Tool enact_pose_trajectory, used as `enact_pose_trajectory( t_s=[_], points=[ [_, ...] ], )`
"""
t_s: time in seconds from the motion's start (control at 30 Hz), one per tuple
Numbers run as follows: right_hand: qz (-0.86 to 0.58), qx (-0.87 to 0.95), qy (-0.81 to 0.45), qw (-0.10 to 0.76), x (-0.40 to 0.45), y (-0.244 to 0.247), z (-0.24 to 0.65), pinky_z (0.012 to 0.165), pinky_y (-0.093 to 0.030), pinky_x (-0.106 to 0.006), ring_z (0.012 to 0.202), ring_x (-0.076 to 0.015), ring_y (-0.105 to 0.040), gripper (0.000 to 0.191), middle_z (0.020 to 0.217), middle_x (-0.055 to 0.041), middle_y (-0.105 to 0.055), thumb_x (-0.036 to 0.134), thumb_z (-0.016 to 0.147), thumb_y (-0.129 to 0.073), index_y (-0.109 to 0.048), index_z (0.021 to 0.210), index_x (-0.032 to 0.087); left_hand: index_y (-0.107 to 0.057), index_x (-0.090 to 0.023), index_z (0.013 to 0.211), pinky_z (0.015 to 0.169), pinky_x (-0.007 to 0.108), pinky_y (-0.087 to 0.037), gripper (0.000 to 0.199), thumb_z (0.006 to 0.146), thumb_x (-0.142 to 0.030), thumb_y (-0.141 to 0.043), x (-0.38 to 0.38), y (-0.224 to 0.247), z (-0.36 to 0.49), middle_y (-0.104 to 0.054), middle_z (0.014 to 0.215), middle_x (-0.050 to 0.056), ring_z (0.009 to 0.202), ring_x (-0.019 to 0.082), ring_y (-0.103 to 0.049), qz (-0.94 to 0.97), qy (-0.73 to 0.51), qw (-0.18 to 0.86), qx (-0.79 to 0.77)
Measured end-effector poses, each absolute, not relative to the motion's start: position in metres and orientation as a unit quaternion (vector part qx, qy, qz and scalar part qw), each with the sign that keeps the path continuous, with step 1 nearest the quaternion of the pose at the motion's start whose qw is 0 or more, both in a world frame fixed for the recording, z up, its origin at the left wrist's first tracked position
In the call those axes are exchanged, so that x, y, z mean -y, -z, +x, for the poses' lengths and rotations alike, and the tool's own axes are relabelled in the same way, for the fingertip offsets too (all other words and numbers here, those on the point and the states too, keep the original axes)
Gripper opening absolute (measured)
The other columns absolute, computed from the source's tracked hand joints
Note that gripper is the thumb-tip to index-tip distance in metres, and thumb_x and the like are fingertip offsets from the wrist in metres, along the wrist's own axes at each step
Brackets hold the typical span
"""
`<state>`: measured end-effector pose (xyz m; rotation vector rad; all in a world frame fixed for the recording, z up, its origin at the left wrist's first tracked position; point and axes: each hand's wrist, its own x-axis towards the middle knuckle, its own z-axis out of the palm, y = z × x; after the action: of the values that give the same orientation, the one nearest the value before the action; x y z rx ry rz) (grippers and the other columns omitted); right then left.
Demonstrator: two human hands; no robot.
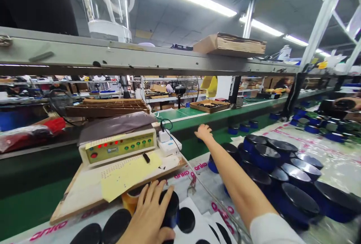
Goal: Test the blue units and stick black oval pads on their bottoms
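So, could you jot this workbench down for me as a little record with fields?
Left hand: fingers around a dark cylinder
Right hand: open, stretched out over a green bench
Beside the right arm: blue cylinders with glossy black tops
Left of the hands: electronic unit with red and green lights, yellow paper sheet
Far right: a co-worker's hand

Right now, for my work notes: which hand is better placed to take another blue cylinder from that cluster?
Probably right: the right hand is empty, its arm alongside the blue cylinders, while the left hand grips a dark cylinder.
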<state>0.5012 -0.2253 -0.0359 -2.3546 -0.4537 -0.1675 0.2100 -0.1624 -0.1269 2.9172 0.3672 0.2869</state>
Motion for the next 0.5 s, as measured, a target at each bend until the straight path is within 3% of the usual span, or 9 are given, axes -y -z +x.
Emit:
enact_pose_trajectory(
  t_s=[0.07, 0.13, 0.23, 0.33, 0.43, 0.5],
  points=[
    [-0.912, 0.177, 0.02, 0.369, 0.227, 0.048, 0.503, 0.084, -0.05, -0.043, 0.101, -0.0222, -0.057, 0.034, 0.121, -0.0093, -0.054, 0.031, 0.09, -0.058, -0.052, 0.12, 0.016, -0.04, -0.031, 0.136, 0.102, 0.06, -0.035, 0.08, 0.065, -0.023, -0.075, 0.15, 0.128, 0.202, -0.042, 0.142, 0.009, 0.129, 0.038, -0.038, 0.979, -0.146, 0.1, -0.103],
    [-0.905, 0.192, -0.026, 0.378, 0.226, 0.048, 0.507, 0.083, -0.05, -0.042, 0.1, -0.0219, -0.058, 0.034, 0.12, -0.0098, -0.054, 0.031, 0.09, -0.058, -0.053, 0.119, 0.015, -0.041, -0.036, 0.134, 0.098, 0.056, -0.042, 0.064, 0.076, -0.028, -0.066, 0.143, 0.116, 0.192, -0.048, 0.137, 0.006, 0.124, 0.033, -0.045, 0.967, -0.199, 0.137, -0.082],
    [-0.887, 0.22, -0.099, 0.394, 0.218, 0.025, 0.515, 0.08, -0.051, -0.039, 0.095, -0.0204, -0.059, 0.03, 0.114, -0.0094, -0.057, 0.031, 0.091, -0.057, -0.055, 0.115, 0.013, -0.049, -0.037, 0.123, 0.098, 0.045, -0.045, 0.035, 0.089, -0.033, -0.05, 0.145, 0.083, 0.178, -0.053, 0.129, 0.002, 0.119, 0.024, -0.049, 0.932, -0.265, 0.227, -0.094],
    [-0.845, 0.268, -0.165, 0.433, 0.213, -0.008, 0.504, 0.066, -0.053, -0.03, 0.077, -0.0147, -0.061, 0.029, 0.1, -0.0063, -0.06, 0.035, 0.092, -0.054, -0.055, 0.111, 0.013, -0.057, -0.036, 0.112, 0.098, 0.038, -0.046, 0.023, 0.092, -0.034, -0.045, 0.155, 0.055, 0.171, -0.055, 0.122, 0.0, 0.116, 0.02, -0.051, 0.901, -0.289, 0.301, -0.117],
    [-0.763, 0.349, -0.244, 0.486, 0.223, -0.032, 0.457, 0.043, -0.042, -0.018, 0.051, -0.0075, -0.053, 0.036, 0.076, 0.0001, -0.059, 0.049, 0.093, -0.044, -0.055, 0.103, 0.016, -0.053, -0.037, 0.118, 0.096, 0.036, -0.048, 0.029, 0.09, -0.031, -0.049, 0.163, 0.047, 0.168, -0.047, 0.132, 0.001, 0.114, 0.02, -0.053, 0.873, -0.323, 0.343, -0.126],
    [-0.711, 0.393, -0.319, 0.488, 0.235, -0.034, 0.411, 0.033, -0.033, -0.016, 0.04, -0.0071, -0.046, 0.05, 0.059, 0.0023, -0.053, 0.063, 0.087, -0.038, -0.058, 0.089, 0.017, -0.033, -0.039, 0.135, 0.096, 0.038, -0.048, 0.052, 0.088, -0.03, -0.053, 0.167, 0.049, 0.167, -0.033, 0.145, 0.002, 0.119, 0.022, -0.049, 0.855, -0.356, 0.355, -0.125]
  ],
)
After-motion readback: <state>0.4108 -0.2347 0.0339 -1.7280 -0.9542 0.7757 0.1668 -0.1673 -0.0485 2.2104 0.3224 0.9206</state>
